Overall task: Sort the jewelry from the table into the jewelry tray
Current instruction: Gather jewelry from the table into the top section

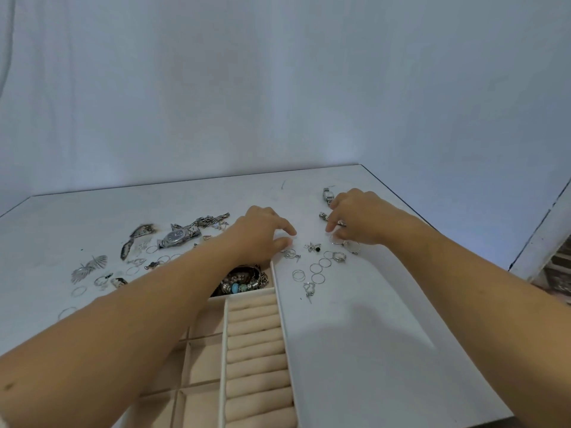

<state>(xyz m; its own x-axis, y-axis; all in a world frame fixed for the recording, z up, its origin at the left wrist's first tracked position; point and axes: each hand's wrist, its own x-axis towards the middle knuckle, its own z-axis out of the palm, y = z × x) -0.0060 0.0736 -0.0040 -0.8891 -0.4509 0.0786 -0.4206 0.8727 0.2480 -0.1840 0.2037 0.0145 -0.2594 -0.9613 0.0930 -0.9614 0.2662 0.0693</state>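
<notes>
Now — hands apart.
Between left hand (262,236) and right hand (360,220) lie loose rings (321,267), right of the jewelry tray (279,304); grips unclear.

soft, even, cool light with a bluish cast over backdrop (278,72) and table (355,350). brighter blue patch low on the backdrop at right. one diffuse, soft-edged shadow on the table, lower right. no hard glare. table edges bow from wide-angle distortion. small jewelry (321,268) poorly resolved, slightly soft.
</notes>
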